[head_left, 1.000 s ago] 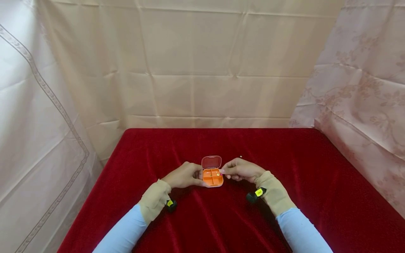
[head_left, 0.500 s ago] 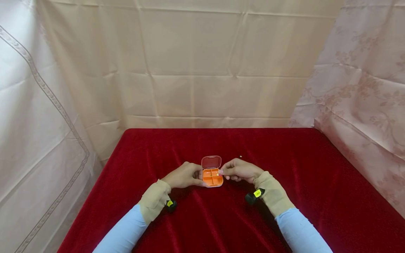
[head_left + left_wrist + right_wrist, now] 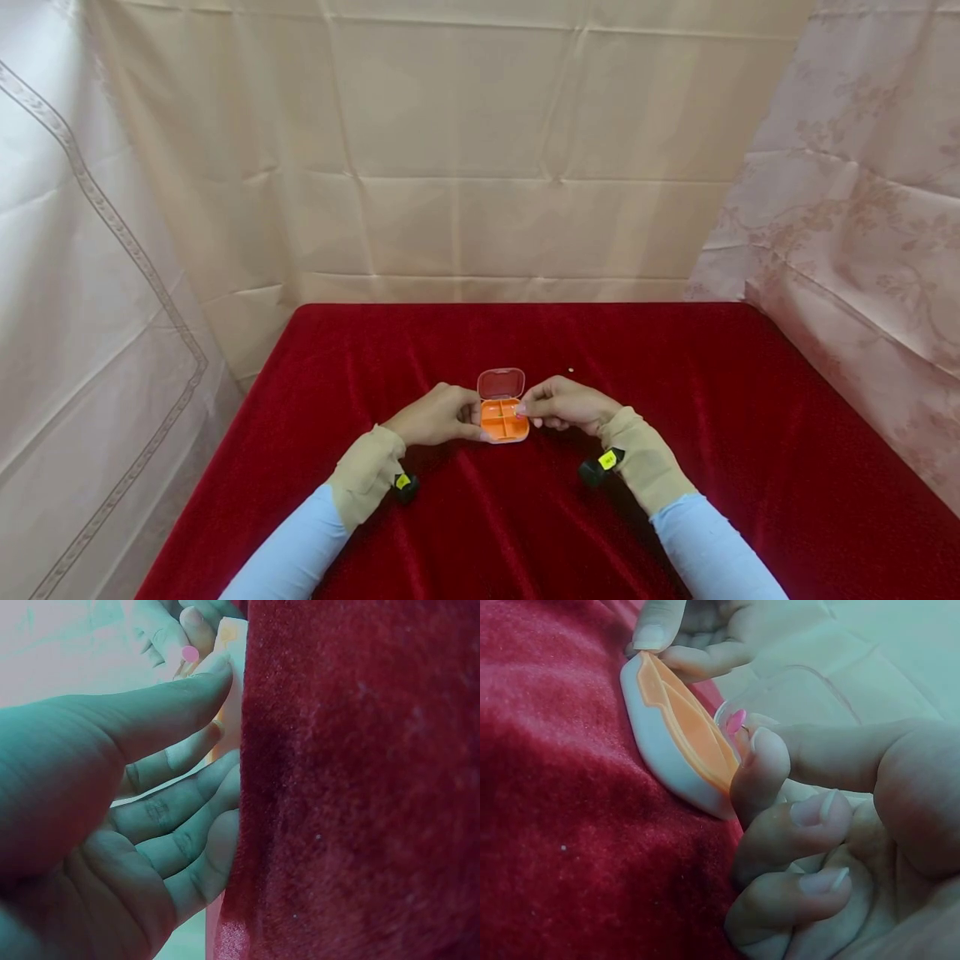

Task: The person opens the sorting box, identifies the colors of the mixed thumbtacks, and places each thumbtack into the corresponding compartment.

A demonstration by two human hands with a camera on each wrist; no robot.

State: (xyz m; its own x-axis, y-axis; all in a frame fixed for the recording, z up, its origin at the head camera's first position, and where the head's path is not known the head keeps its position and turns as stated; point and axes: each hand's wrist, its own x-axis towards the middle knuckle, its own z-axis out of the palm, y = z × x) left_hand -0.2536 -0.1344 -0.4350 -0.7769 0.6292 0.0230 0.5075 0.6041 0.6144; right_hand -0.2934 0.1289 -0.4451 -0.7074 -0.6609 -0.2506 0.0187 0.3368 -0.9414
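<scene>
— How is the box (image 3: 492, 428) placed?
— It is laid flat on the red cloth (image 3: 450, 517); its orange inside is divided into four compartments, cased below in white; its clear lid (image 3: 501, 383) is raised at the far side; its left side is gripped by the left hand (image 3: 442, 415).
— And the stud (image 3: 736, 721)?
— It is topped with pink; it is pinched by the right hand (image 3: 573, 402), at the far right compartment.

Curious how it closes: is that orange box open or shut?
Open: the box has its clear lid raised behind it, leaving the orange compartments uncovered.
</scene>
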